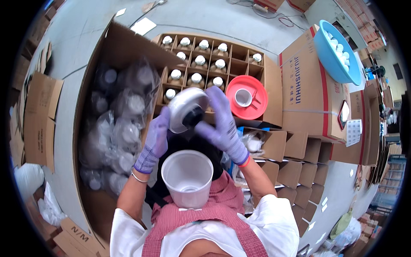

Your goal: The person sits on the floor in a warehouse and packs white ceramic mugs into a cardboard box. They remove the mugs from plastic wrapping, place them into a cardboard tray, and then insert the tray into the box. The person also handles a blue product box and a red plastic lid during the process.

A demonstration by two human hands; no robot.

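My left hand, in a purple knit glove, grips the edge of a rounded white-and-clear vessel tilted on its side. A black round fitting sticks out of its lower side. On the vessel's other side my right hand, gloved alike and blurred, has its fingers spread around the rim and the black fitting. Whether it grips or only touches is not plain. A white translucent plastic tub, open at the top, rests on my lap below both hands.
A divided carton of white-capped bottles stands ahead, with a red basin holding a white cup. A large carton of plastic-wrapped items stands left. At right, a blue basin sits on a box, beside cardboard dividers.
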